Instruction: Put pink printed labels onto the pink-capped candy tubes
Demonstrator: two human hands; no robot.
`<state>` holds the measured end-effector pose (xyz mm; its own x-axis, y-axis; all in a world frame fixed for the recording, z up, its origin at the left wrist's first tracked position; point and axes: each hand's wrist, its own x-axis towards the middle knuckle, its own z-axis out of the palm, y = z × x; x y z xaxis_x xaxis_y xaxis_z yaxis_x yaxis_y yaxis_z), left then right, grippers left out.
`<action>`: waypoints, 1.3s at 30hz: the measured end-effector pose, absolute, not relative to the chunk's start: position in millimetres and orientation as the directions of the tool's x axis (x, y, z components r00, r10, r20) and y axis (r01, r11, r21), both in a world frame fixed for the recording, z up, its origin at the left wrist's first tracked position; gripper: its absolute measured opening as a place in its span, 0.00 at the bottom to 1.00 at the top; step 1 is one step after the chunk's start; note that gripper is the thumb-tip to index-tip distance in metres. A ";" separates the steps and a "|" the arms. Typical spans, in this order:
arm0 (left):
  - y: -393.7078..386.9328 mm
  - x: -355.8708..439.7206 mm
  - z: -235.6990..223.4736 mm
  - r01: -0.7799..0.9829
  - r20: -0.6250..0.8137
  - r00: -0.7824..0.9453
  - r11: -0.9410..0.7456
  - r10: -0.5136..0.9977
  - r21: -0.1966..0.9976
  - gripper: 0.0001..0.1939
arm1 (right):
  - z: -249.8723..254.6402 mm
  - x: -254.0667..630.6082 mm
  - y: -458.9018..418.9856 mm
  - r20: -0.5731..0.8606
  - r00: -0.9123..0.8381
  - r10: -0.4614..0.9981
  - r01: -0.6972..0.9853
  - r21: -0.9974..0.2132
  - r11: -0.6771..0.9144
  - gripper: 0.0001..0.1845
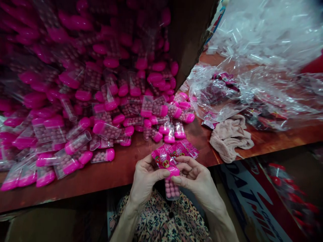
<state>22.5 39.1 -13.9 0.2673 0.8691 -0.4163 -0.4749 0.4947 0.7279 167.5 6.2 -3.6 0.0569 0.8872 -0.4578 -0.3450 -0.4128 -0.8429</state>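
Pinching in close, the left hand (146, 181) and the right hand (196, 179) were curled around a clear plastic tube (172, 190), holding its rounded pink cap at the thumbs while the pink candy balls hung below, right over the lap! Just above the fingers, a glossy pink strip of sachets (174, 154) crinkled against the cap. Ahead, a slippery heap (101, 101) of the same capsule-shaped tubes sprawled over a red-brown wooden table (121, 171), banked up against a brown cardboard box (188, 40). To the right, a crumpled clear bag (219, 95) wrapped more pink packets, beside a soft, rumpled pink cloth (230, 137). Beyond them glittered a mound of loose clear tubes (264, 30), and below the table's edge sat a printed carton (252, 201).
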 end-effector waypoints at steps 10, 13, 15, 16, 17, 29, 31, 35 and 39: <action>36.7 26.8 -14.8 -0.513 -0.426 0.197 0.463 0.883 0.723 0.15 | -4.3 156.3 4.5 -0.437 0.193 0.879 -0.304 -0.878 -0.370 0.26; 39.1 29.1 -13.1 -0.589 -0.445 0.127 0.429 0.886 0.685 0.15 | -2.8 150.8 -2.1 -0.425 0.209 0.881 -0.266 -0.891 -0.367 0.25; 40.7 28.5 -11.4 -0.619 -0.446 0.084 0.398 0.891 0.678 0.15 | -2.3 146.3 -8.1 -0.423 0.164 0.891 -0.196 -0.899 -0.390 0.24; 41.3 27.8 -10.4 -0.626 -0.447 0.073 0.390 0.891 0.675 0.15 | -2.3 143.9 -10.9 -0.422 0.135 0.897 -0.157 -0.903 -0.401 0.21; 41.5 27.1 -9.4 -0.630 -0.452 0.070 0.391 0.889 0.671 0.15 | -2.4 141.4 -13.2 -0.420 0.112 0.901 -0.119 -0.906 -0.407 0.17; 36.6 22.8 -7.5 -0.614 -0.496 0.156 0.477 0.854 0.628 0.11 | -6.3 129.9 -19.6 -0.279 0.132 0.951 0.176 -0.938 -0.300 0.10; 36.9 21.5 -7.6 -0.589 -0.515 0.155 0.497 0.843 0.637 0.11 | -7.5 128.4 -20.5 -0.256 0.124 0.959 0.202 -0.940 -0.277 0.09; 37.8 17.8 -6.5 -0.562 -0.534 0.157 0.520 0.831 0.643 0.10 | -9.3 129.1 -18.8 -0.250 0.093 0.964 0.165 -0.951 -0.263 0.08; 38.1 14.3 -5.7 -0.566 -0.523 0.183 0.523 0.833 0.636 0.10 | -11.6 131.9 -15.8 -0.296 0.030 0.955 0.024 -0.955 -0.297 0.08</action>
